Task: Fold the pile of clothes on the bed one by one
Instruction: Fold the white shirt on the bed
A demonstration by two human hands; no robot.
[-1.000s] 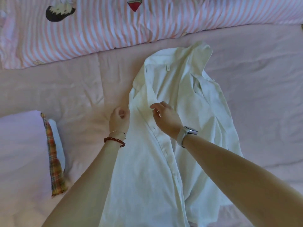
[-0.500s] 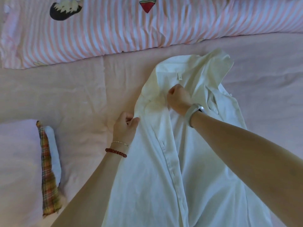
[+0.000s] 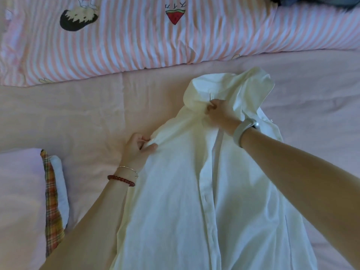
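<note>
Spread the shirt [image 3: 175, 201] flat on the bed [image 3: 78, 114] first. Left hand [image 3: 136, 149] pinching the shoulder edge, right hand [image 3: 220, 114] fingers clamped by the collar (label just above). Pull both outward evenly; smooth the placket before folding.

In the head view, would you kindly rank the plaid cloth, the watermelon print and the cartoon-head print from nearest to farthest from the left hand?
From the left hand, which pinches the white shirt:
1. Plaid cloth, lower left, beside the lilac pillow.
2. Cartoon-head print, upper left on the striped bedding.
3. Watermelon print, top centre, too close to the cartoon head to separate firmly.
</note>
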